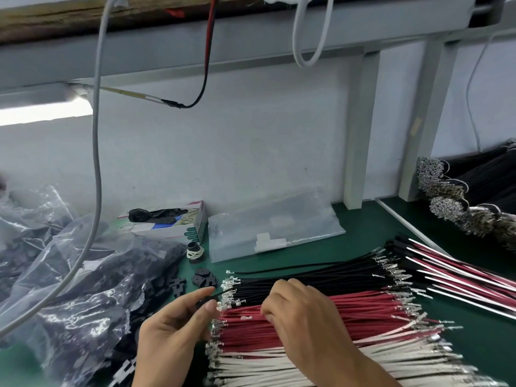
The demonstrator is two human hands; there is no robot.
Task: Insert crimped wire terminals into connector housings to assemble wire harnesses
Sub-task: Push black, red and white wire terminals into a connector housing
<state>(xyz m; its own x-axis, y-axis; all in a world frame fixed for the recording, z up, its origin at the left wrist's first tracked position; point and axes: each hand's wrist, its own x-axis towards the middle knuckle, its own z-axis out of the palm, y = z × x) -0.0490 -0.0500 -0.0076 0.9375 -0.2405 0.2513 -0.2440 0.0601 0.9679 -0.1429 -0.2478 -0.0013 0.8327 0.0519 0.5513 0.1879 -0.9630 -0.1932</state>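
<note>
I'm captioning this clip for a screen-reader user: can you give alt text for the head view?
A person's left hand pinches a small black connector housing while the right hand reaches into rows of black wires, red wires and white wires with crimped ends on a green bench. Clear bags of black parts lie at the left.

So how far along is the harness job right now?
Done: a stack of finished harnesses lies at the right. In hand: the left hand pinches a black housing with a black wire at it, while the right hand picks at the red wires. Left: big rows of loose black wires, red and white wires, plus bags of housings.
</note>
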